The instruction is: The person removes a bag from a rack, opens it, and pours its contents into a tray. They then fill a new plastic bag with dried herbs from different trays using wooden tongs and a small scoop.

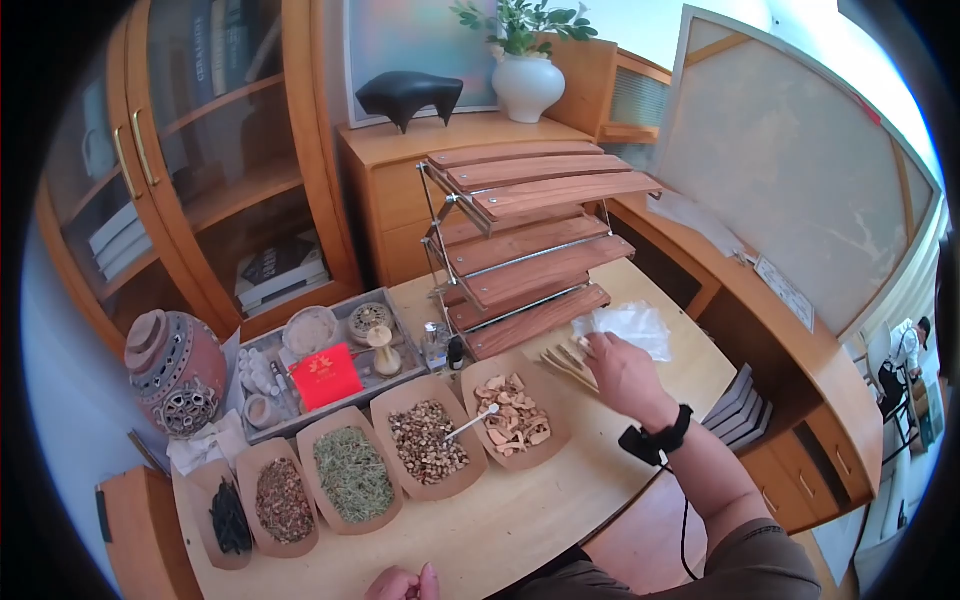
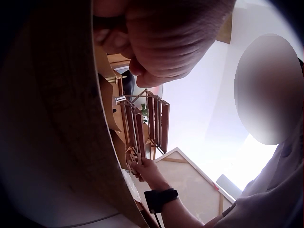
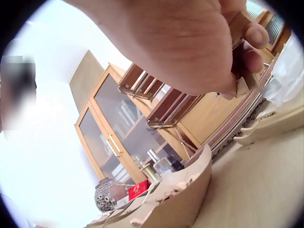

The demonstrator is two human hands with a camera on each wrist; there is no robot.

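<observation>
My right hand [image 1: 628,378] is at the right side of the table, beside long thin tan dried slices [image 1: 568,368]. Its curled fingers grip a flat tan piece [image 3: 243,87] in the right wrist view. Loosely curled, my left hand [image 1: 402,582] shows only partly at the table's near edge, with nothing visible in it. Paper trays stand in a row: dried tan chips [image 1: 515,425] with a small white spoon [image 1: 486,412] overlapping them, brownish chunks [image 1: 428,440], green cut herb [image 1: 352,475], reddish-brown bits [image 1: 285,500] and black pods [image 1: 230,520].
A tiered wooden rack [image 1: 540,260] stands behind the trays. Clear plastic bags [image 1: 640,328] lie past my right hand. A grey tray [image 1: 408,372] holds a red packet [image 1: 326,376] and small vessels. The patterned clay jar [image 1: 175,370] is at left, the cabinet [image 1: 215,150] behind.
</observation>
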